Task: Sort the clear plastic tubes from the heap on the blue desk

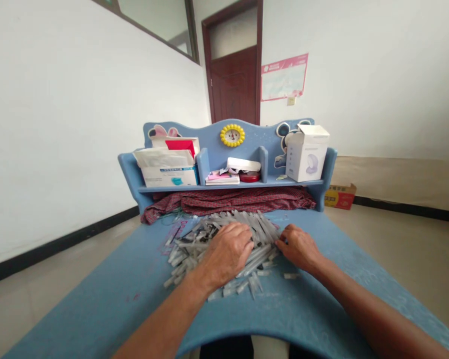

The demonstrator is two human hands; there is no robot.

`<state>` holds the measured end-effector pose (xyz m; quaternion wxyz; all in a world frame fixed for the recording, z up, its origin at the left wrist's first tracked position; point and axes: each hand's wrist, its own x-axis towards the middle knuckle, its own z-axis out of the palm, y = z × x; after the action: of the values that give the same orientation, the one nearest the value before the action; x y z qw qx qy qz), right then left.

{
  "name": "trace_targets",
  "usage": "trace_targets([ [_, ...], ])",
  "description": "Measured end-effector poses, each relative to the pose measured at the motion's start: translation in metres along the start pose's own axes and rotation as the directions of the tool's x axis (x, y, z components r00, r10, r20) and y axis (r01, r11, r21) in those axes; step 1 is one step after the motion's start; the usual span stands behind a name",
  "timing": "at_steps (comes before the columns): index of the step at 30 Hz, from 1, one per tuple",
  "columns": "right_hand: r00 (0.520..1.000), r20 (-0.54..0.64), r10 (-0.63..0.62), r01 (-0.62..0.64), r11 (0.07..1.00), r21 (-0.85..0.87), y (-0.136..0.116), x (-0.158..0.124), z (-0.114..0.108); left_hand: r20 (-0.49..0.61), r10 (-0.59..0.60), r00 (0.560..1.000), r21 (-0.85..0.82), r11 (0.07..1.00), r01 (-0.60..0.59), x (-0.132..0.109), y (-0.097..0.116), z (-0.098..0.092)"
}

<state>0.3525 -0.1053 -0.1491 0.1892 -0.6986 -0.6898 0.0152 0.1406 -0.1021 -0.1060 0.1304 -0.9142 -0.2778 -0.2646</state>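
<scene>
A heap of thin, translucent grey-white plastic tubes (260, 227) lies on the blue desk (134, 279), with some dark pieces mixed in. My left hand (230, 248) rests over the middle of the heap, its fingers curled down among the tubes; what they hold is hidden. At the heap's right edge, my right hand (297, 247) has its thumb and fingertips drawn together against the tube ends. Anything between those fingertips is too small to make out. One short loose piece (292, 275) lies just below my right hand, and several others are scattered along the heap's near side.
A blue shelf (232, 188) spans the desk's back, with a red checked cloth (228, 200) beneath it. On it stand a box of papers (170, 175), small items around a red round tin (250, 176), and a white box (307, 154). A yellow flower-shaped clock (232, 135) decorates the backboard.
</scene>
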Motion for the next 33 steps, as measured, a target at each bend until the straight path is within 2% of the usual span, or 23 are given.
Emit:
trace_targets([
  [8,1.000,-0.013,-0.009,0.009,1.000,-0.029,0.000,0.001,0.015,0.039,0.040,0.998,-0.042,0.998,-0.039,-0.004,0.013,0.011],
  [13,0.997,-0.082,0.003,-0.002,1.000,0.020,0.006,-0.002,0.013,0.081,0.042,0.996,-0.029,0.999,-0.039,-0.006,0.013,0.019],
  [19,0.978,-0.204,0.036,-0.013,0.993,0.114,0.021,-0.005,0.004,-0.012,0.050,0.999,-0.028,0.998,-0.050,-0.004,0.019,0.018],
  [22,0.947,-0.322,-0.019,0.103,0.964,0.246,0.023,-0.009,0.000,-0.103,0.053,0.993,-0.029,0.998,-0.056,-0.002,0.021,0.016],
  [24,0.911,-0.401,-0.093,0.243,0.908,0.342,0.021,-0.013,-0.002,-0.178,0.053,0.983,-0.012,0.998,-0.056,-0.001,0.021,0.014],
  [26,0.884,-0.428,-0.188,0.367,0.845,0.388,0.016,-0.017,-0.003,-0.230,0.053,0.972,0.026,0.998,-0.048,0.000,0.021,0.013],
  [30,0.831,-0.421,-0.364,0.526,0.760,0.382,0.006,-0.023,-0.005,-0.188,0.032,0.982,0.109,0.994,-0.012,0.000,0.021,0.010],
  [33,0.795,-0.420,-0.438,0.589,0.723,0.361,-0.001,-0.027,-0.005,-0.142,0.028,0.989,0.128,0.992,-0.009,-0.001,0.022,0.009],
])
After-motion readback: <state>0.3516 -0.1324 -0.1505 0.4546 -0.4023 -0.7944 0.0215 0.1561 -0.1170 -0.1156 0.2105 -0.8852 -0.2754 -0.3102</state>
